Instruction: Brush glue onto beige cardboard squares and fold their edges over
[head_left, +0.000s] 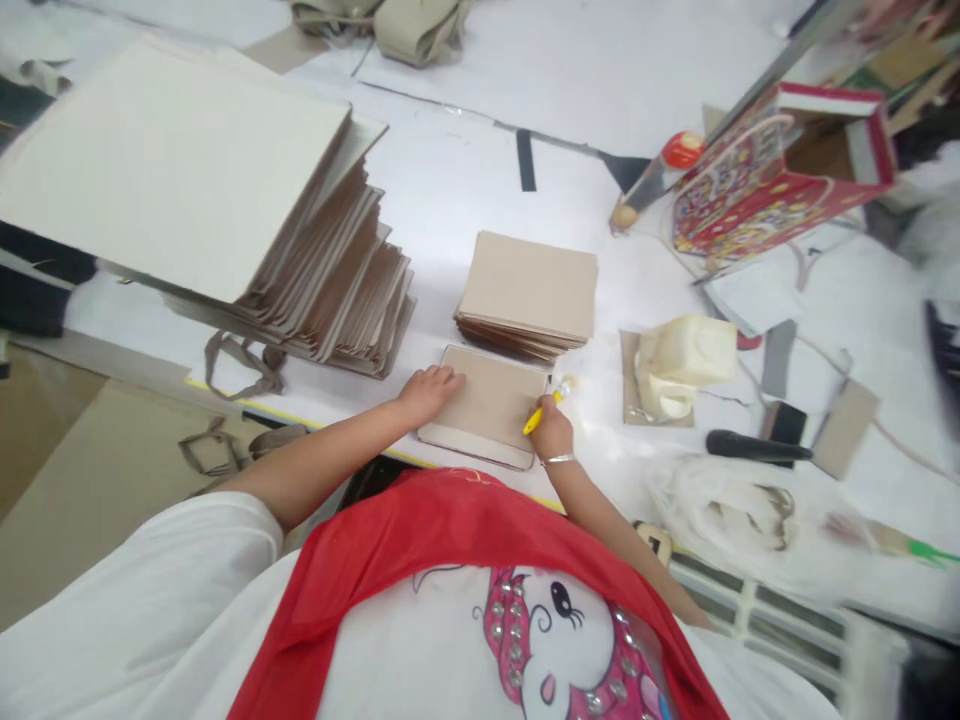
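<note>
A tan cardboard sheet (495, 395) lies flat near the table's front edge, with a paler strip along its near side. My left hand (433, 396) rests on its left edge, fingers loosely spread and nothing in them. On the right side, my right hand (553, 425) is closed around a small yellow-handled brush (534, 420), its bristle end pointing away from me over the sheet's right edge. Just behind stands a neat stack of tan cardboard pieces (529, 285). A tall stack of large white-topped boards (187, 180) rises to the left.
At the right, a cream plastic container (686, 365) sits on a cardboard piece. Behind it stand a red patterned paper bag (780, 180) and a red-capped bottle (660, 180). A black-handled tool (757, 446) and a clear plastic bag (757, 510) lie nearer. Fabric straps (244, 365) hang at the front left.
</note>
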